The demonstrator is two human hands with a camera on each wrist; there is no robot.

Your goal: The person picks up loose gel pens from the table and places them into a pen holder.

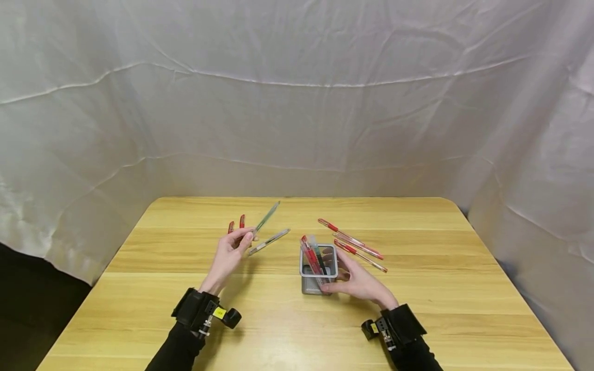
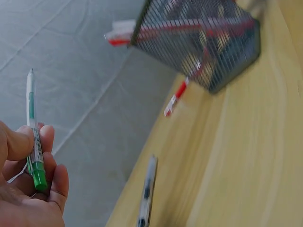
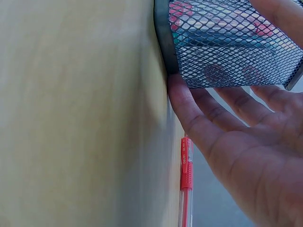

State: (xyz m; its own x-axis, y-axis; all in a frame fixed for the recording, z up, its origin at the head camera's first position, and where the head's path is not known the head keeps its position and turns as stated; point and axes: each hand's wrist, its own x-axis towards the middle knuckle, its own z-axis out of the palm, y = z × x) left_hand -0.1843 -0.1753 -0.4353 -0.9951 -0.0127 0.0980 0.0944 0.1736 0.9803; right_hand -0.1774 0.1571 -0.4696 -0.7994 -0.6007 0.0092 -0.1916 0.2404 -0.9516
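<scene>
My left hand [image 1: 230, 254] pinches a clear-barrelled pen with a green end [image 2: 38, 163] between thumb and fingers, raised above the table with its tip pointing away. Just right of that hand, a clear pen with dark parts [image 1: 269, 242] lies on the wood. My right hand [image 1: 359, 278] grips a mesh pen holder [image 1: 312, 285] from its right side, thumb in front and fingers around the far side. Inside the holder lean red pens [image 1: 310, 256] and a dark-green one [image 1: 319, 256]. In the right wrist view the holder's mesh wall [image 3: 213, 71] sits against the fingers.
Several red pens [image 1: 355, 248] lie right of the holder, partly behind the right hand. Two red-capped pens [image 1: 242, 221] lie beyond the left hand, which partly hides them. The wooden table [image 1: 278, 330] ends at a pale cloth backdrop [image 1: 297, 129].
</scene>
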